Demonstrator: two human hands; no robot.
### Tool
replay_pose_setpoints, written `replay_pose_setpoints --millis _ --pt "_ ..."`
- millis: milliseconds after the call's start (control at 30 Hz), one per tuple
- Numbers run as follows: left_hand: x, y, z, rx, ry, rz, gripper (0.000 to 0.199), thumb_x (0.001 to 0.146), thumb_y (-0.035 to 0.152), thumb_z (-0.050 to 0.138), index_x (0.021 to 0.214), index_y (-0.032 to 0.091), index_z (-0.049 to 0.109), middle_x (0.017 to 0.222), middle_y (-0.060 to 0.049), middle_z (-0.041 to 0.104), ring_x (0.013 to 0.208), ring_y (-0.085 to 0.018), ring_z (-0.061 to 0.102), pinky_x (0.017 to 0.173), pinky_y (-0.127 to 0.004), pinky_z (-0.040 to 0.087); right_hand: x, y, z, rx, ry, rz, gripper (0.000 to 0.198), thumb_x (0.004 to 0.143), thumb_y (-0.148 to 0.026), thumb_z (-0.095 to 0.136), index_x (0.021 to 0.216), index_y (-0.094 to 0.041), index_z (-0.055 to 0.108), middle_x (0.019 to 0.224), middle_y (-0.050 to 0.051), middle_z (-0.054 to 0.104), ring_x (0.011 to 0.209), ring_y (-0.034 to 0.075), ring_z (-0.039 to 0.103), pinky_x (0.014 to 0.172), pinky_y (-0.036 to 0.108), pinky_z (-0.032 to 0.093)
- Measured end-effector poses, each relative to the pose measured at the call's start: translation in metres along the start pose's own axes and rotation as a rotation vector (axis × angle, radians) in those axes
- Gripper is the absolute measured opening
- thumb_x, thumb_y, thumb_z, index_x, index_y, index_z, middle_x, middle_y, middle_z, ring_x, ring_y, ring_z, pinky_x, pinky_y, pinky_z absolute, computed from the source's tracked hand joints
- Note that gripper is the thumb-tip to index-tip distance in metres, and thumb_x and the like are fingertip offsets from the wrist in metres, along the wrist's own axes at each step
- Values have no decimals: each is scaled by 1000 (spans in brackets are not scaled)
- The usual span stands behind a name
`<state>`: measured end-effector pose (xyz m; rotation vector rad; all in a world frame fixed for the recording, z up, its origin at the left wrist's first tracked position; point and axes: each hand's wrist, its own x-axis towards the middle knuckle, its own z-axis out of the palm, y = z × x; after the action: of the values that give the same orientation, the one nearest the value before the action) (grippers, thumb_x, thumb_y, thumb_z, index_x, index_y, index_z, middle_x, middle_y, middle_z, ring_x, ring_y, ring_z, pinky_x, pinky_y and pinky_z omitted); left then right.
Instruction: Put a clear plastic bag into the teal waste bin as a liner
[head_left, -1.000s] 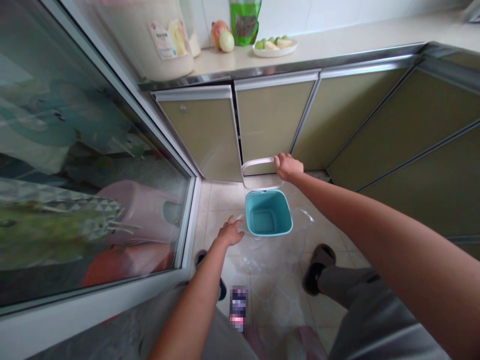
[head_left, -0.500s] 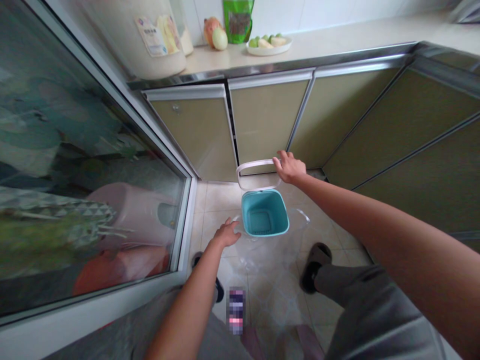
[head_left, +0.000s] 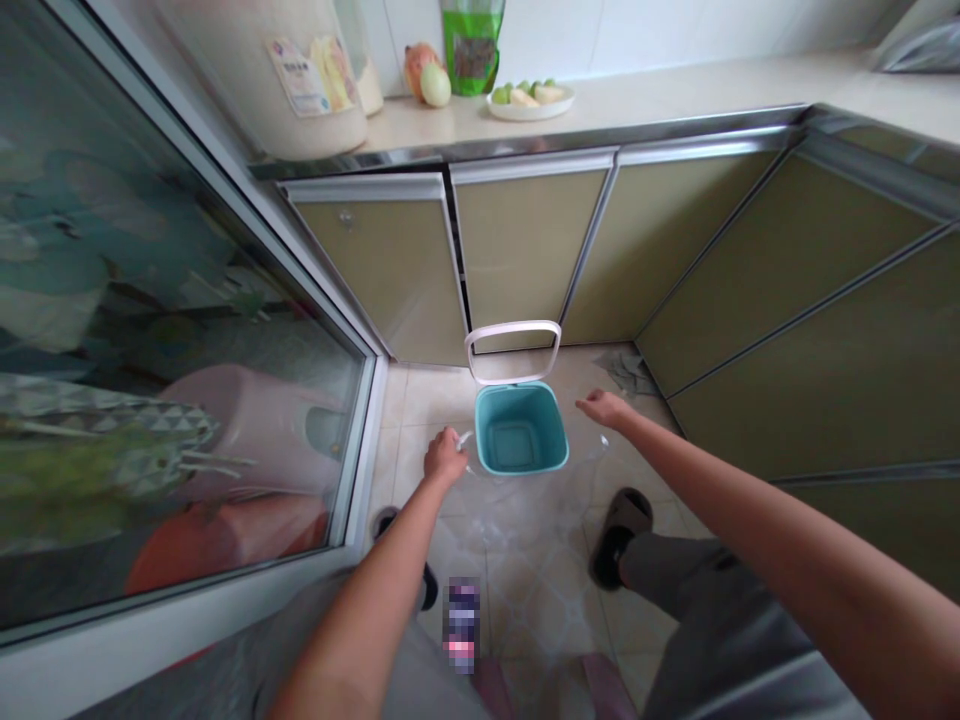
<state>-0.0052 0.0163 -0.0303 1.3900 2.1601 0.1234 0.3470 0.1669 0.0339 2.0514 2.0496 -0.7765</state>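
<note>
A teal bin [head_left: 523, 430] with rounded corners stands on the tiled floor between my hands. Its pale pink rim ring [head_left: 555, 350] is tipped up at the back, by the cabinet. Clear plastic sheeting, like a thin bag [head_left: 517, 510], spreads around the front and sides of the bin. My left hand [head_left: 445, 458] is closed on a whitish edge of that plastic, just left of the bin. To the right of the bin, my right hand [head_left: 602, 408] hovers with its fingers curled together; whether anything is in them is not visible.
Cabinet doors [head_left: 532, 240] run behind the bin and along the right. On the counter [head_left: 645, 95] stand a large pale container [head_left: 262, 80], a green pouch [head_left: 472, 50] and a plate of fruit [head_left: 530, 103]. A glass door [head_left: 187, 330] closes in the left side.
My right hand has let go of the bin's rim ring and moved down to the right of the bin. The fingers of my left hand have closed on the plastic.
</note>
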Motion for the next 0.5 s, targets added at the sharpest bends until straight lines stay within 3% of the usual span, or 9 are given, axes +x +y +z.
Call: replay_pose_setpoints --millis 67,167,300,400,500 --pt "11 1 3 -66 44 -53 39 91 33 68 125 27 49 128 -10 68 118 -24 66 94 -33 49 -4 15 26 -9 -120 6 45 93 -56 55 85 -15 74 82 13 73 84 26 72 68 29 52" --pt "22 1 12 -182 0 -65 42 92 32 68 128 28 46 115 -4 72 96 -15 71 82 -24 50 -15 23 51 74 -67 -29 34 92 -45 60 74 -18 68 76 6 71 78 19 69 63 23 48" --pt "18 3 24 -304 -74 -70 44 89 32 72 128 24 52 94 0 71 73 -11 69 67 -19 49 -40 23 59 505 -8 -36 25 94 -32 58 74 -17 60 77 5 70 72 15 67 62 20 49" --pt "2 6 23 -267 -237 -90 38 90 33 71 122 17 58 79 0 68 59 -12 64 60 -21 49 -68 23 58 869 -172 87 23 94 -34 60 78 -18 55 76 5 68 55 11 61 54 21 50" --pt "-24 4 9 -174 -362 -60 28 90 42 69 98 15 66 61 0 63 46 -12 53 54 -24 48 -103 29 58 966 -454 190 29 94 -40 60 78 -20 49 70 0 62 43 8 50 43 21 44"
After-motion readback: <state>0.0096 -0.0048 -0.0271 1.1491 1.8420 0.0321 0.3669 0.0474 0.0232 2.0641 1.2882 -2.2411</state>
